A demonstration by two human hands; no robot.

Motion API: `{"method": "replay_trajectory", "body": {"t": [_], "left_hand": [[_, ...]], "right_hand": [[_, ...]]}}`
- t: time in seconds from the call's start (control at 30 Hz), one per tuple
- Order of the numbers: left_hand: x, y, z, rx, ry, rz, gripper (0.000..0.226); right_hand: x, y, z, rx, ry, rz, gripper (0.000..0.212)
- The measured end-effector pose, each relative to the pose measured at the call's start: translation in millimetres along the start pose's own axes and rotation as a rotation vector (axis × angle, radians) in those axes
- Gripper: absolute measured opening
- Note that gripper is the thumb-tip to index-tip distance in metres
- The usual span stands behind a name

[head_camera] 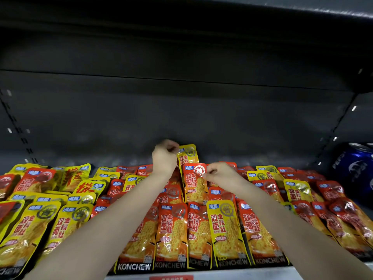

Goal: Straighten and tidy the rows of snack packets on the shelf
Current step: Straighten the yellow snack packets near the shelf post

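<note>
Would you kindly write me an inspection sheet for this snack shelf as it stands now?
Surface: shelf, almost covered; only its pale front edge shows.
Job's things: red and yellow snack packets, overlapping and tilted in uneven rows; a yellow packet and a red packet stand raised at the back middle.
Clutter: nothing seen.
Hands: left hand pinches the yellow packet's top corner; right hand pinches the red packet's upper edge.
Cables: nothing seen.
Surroundings: dark back panel; upper shelf; blue Pepsi cans at right; red label below.
</note>
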State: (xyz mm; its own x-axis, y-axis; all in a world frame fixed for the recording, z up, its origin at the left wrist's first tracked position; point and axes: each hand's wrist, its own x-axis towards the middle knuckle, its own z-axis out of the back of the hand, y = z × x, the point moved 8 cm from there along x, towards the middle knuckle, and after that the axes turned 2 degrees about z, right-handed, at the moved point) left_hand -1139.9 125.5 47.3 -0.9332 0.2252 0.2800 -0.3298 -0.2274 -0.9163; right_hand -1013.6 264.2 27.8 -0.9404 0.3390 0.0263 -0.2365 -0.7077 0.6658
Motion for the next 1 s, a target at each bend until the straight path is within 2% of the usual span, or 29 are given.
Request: {"method": "replay_trajectory", "body": {"t": [0.3,0.53,0.83,1.0], "left_hand": [[8.5,-16.2,34.4,-0.185,-0.246,-0.108,0.016],[8.2,-29.1,50.6,-0.361,-0.336,-0.112,0.017],[4.6,-39.2,52.3,-0.452,-0.295,-0.078,0.015],[3.4,-31.9,48.4,-0.485,-0.229,-0.05,0.026]], "right_hand": [[3.1,-1.7,-4.3,-0.124,0.021,-0.014,0.016],[6.0,-4.0,-6.7,-0.189,0.076,-0.05,0.02],[3.4,3.0,-2.7,-0.245,0.193,-0.032,0.021],[3.5,2.4,-4.9,-0.234,0.224,-0.066,0.026]]}}
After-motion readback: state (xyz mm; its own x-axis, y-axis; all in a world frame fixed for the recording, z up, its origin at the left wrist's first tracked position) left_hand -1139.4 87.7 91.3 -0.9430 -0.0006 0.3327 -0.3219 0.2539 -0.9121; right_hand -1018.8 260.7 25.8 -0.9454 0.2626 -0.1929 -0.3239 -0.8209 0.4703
